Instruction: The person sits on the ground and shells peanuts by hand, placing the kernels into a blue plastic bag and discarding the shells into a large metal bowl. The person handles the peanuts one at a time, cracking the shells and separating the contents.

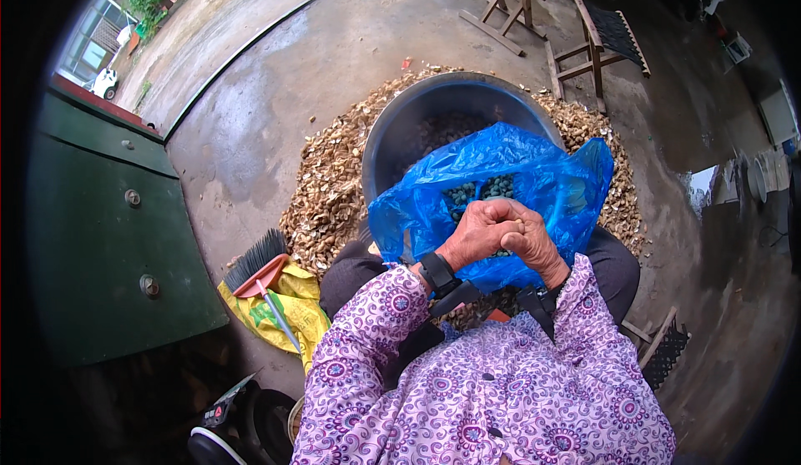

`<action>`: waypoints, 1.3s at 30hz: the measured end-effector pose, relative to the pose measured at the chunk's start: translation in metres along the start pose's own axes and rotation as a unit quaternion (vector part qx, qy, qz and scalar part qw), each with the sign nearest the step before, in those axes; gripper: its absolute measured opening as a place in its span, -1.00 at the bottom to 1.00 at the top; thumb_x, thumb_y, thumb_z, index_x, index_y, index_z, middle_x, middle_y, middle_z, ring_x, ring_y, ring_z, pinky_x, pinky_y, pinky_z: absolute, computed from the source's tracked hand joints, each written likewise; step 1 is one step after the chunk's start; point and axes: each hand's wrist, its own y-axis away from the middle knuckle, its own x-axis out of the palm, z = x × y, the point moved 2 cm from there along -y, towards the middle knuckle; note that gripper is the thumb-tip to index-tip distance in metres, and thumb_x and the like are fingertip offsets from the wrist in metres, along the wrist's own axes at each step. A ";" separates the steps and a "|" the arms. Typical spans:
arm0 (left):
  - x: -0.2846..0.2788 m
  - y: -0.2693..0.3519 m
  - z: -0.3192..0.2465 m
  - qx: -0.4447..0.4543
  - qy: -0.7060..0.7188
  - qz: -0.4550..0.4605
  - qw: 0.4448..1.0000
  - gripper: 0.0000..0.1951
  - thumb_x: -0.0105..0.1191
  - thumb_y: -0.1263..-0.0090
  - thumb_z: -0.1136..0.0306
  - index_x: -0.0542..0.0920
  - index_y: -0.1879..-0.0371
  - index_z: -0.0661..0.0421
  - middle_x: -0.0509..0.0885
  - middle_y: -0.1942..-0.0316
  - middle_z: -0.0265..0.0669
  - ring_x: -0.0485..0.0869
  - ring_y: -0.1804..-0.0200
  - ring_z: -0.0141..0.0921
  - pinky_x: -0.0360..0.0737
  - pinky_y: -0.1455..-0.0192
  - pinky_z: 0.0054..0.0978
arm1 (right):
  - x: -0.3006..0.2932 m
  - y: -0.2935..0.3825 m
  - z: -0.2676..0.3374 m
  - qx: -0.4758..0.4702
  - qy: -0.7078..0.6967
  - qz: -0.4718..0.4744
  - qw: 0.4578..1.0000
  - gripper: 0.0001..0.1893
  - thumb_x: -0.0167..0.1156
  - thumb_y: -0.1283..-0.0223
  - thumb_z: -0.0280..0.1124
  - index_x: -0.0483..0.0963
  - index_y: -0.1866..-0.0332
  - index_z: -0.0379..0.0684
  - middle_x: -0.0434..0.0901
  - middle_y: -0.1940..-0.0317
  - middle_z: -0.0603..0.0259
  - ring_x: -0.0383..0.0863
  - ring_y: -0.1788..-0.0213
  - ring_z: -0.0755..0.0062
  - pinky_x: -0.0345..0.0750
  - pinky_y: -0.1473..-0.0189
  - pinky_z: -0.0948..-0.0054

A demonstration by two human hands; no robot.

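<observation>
My left hand [479, 230] and my right hand [534, 239] meet above an open blue plastic bag [432, 199]. Their fingers close together on a small tan peanut [519, 221], mostly hidden by the fingertips. Inside the bag lie many peanut kernels [499, 187], tinted by the blue film. The bag rests in my lap and over the near rim of a large metal basin [391, 105]. Unshelled peanuts [450, 128] seem to fill the basin's shaded bottom.
Broken peanut shells [331, 183] are heaped around the basin. A broom [260, 268] lies on a yellow sack [306, 286] at left, near a green metal panel [112, 233]. Wooden folding stools [591, 45] stand at the far right; another [660, 346] is beside me.
</observation>
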 end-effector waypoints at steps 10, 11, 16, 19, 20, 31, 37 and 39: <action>0.004 0.005 -0.013 0.025 0.043 -0.008 0.999 -0.88 0.10 -0.09 0.42 0.57 0.46 0.21 0.57 0.43 -0.38 0.47 0.40 -0.59 0.44 0.38 -0.63 | 0.008 0.002 0.005 -0.017 0.030 -0.023 0.999 -0.12 0.26 0.34 0.28 0.34 -0.02 -0.26 0.45 0.19 0.28 0.42 0.10 0.53 0.42 0.08 0.54; 0.003 0.005 -0.011 0.025 0.042 -0.007 0.999 -0.88 0.10 -0.09 0.42 0.57 0.46 0.21 0.57 0.43 -0.38 0.47 0.40 -0.59 0.44 0.38 -0.63 | 0.008 0.002 0.005 -0.022 0.035 -0.026 0.999 -0.11 0.24 0.34 0.31 0.34 -0.02 -0.26 0.45 0.19 0.28 0.42 0.11 0.54 0.42 0.08 0.54; 0.000 -0.001 0.002 0.067 -0.008 -0.031 0.997 -0.88 0.09 -0.13 0.44 0.57 0.43 0.23 0.59 0.43 -0.35 0.50 0.38 -0.57 0.46 0.36 -0.59 | -0.001 -0.009 -0.013 -0.037 -0.074 -0.064 0.995 -0.19 0.07 0.15 0.33 0.37 0.05 -0.30 0.45 0.20 0.25 0.43 0.14 0.51 0.43 0.09 0.51; -0.005 -0.001 0.002 0.020 -0.008 -0.049 0.999 -0.88 0.09 -0.16 0.43 0.58 0.41 0.24 0.60 0.47 -0.34 0.52 0.38 -0.55 0.47 0.35 -0.58 | -0.016 -0.013 -0.024 -0.001 -0.214 -0.142 0.967 -0.30 -0.05 0.01 0.29 0.43 0.21 -0.29 0.46 0.35 0.29 0.45 0.31 0.52 0.44 0.28 0.55; -0.007 -0.001 0.002 0.028 -0.049 -0.051 0.997 -0.85 0.10 -0.17 0.42 0.58 0.40 0.26 0.61 0.52 -0.34 0.54 0.42 -0.55 0.48 0.37 -0.58 | -0.021 -0.009 -0.023 0.049 -0.186 -0.096 0.977 -0.33 -0.05 0.01 0.29 0.44 0.26 -0.25 0.45 0.44 0.34 0.42 0.41 0.56 0.39 0.38 0.58; -0.008 0.003 -0.009 -0.031 0.073 -0.025 0.997 -0.87 0.06 -0.19 0.44 0.56 0.44 0.28 0.59 0.57 -0.29 0.57 0.52 -0.50 0.52 0.47 -0.58 | -0.009 -0.005 -0.022 0.145 -0.293 0.015 0.945 -0.64 0.02 -0.15 0.01 0.43 0.34 -0.11 0.29 0.61 0.47 0.21 0.57 0.67 0.25 0.52 0.61; -0.010 0.007 -0.011 -0.061 0.137 -0.024 0.988 -0.87 0.05 -0.20 0.45 0.56 0.44 0.29 0.59 0.57 -0.26 0.57 0.52 -0.48 0.53 0.48 -0.57 | -0.001 -0.005 -0.014 0.114 -0.235 0.000 0.965 -0.62 -0.13 -0.25 -0.02 0.34 0.42 -0.15 0.19 0.61 0.47 0.13 0.57 0.68 0.18 0.54 0.65; -0.011 0.007 -0.010 -0.061 0.132 -0.026 0.989 -0.87 0.05 -0.20 0.45 0.56 0.43 0.29 0.59 0.56 -0.25 0.57 0.52 -0.47 0.53 0.48 -0.57 | 0.001 -0.004 -0.011 0.112 -0.220 -0.012 0.969 -0.61 -0.14 -0.25 -0.02 0.34 0.42 -0.15 0.18 0.61 0.47 0.12 0.57 0.68 0.18 0.54 0.65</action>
